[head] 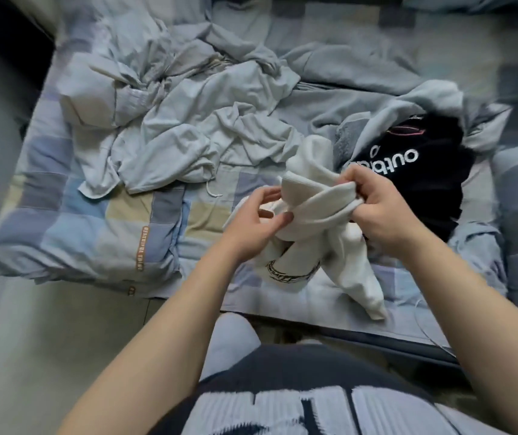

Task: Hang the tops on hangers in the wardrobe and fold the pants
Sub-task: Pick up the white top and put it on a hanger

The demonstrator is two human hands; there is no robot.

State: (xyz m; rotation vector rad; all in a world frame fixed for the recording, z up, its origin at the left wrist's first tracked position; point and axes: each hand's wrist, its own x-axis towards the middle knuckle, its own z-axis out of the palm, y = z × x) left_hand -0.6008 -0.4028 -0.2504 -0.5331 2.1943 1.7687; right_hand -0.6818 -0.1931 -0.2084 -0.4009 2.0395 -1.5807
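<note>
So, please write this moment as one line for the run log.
left hand holds white garment | right hand grips same garment | black garment and pale clothes pile lie on quilt

Patchwork quilt [94,221] is covering the bed and draping over its near edge. Pale floor [47,340] is showing below the near-left corner.

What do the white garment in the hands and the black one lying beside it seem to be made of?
White garment: thick, soft, matte knit, likely cotton fleece; it bunches in fat rolls, with a ribbed-looking band where the right hand pinches it. Black garment: matte knit, probably sweatshirt cotton, with smooth white printed lettering; blur hides the weave.
</note>
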